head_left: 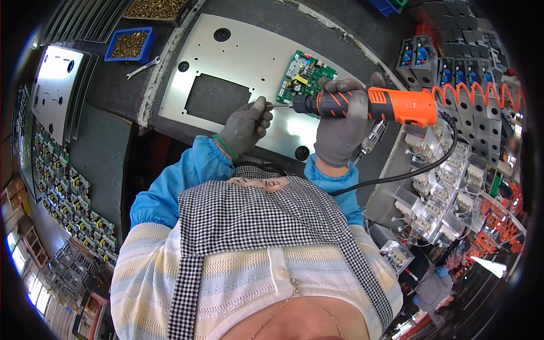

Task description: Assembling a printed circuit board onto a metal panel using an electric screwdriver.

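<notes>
My right hand [340, 130], in a grey glove, is wrapped round an orange and black electric screwdriver [405, 106], held level with its thin bit pointing left. My left hand [245, 127], also gloved, is pinched at the tip of that bit; whatever sits between its fingertips is too small to make out. Beneath both hands lies a flat silver metal plate [243, 54] with a large rectangular cutout and several round holes. A green circuit board [306, 76] rests on the plate, just beyond the screwdriver, its near right part hidden by the tool and my right hand.
At the far left stand a blue bin [129, 45] of small brass-coloured parts and a wrench [143, 67]. Stacked metal plates [54, 85] and many circuit boards [68, 187] line the left side. A black cable [408, 177] runs from the screwdriver; a red coiled hose [476, 93] stretches right.
</notes>
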A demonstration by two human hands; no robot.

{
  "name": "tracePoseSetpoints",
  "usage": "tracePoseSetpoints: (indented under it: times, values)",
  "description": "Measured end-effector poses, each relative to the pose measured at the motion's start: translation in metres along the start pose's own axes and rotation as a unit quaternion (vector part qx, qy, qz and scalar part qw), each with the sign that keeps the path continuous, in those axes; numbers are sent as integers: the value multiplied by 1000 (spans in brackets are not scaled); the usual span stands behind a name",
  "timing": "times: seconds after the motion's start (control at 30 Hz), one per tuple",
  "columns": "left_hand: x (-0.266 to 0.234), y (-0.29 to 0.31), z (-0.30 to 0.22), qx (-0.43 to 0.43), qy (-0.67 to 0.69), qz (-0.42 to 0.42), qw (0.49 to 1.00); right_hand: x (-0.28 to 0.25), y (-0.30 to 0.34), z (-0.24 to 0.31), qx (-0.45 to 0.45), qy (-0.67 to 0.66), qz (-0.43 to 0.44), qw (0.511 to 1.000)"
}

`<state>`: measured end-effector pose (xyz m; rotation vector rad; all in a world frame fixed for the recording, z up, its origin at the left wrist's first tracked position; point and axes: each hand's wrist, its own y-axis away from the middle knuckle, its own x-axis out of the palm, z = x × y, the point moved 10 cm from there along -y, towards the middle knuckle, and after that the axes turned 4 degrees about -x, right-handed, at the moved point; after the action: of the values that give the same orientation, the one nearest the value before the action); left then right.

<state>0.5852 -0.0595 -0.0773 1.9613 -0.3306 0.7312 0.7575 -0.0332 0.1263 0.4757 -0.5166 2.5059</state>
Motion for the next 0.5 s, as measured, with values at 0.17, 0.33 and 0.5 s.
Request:
tracePoseSetpoints:
  times: [0.17,0.33,0.5]
  values:
    - [-9,-6,4,-5,4,-9,1000,-11,0,-13,19,-4,-28,999]
    - [-12,-14,-3,32,18,-44,998,-14,-4,-22,23,12,-34,999]
    - [-8,-20,-5,-29,126,-24,991,-7,-32,-11,-79,10,-31,996]
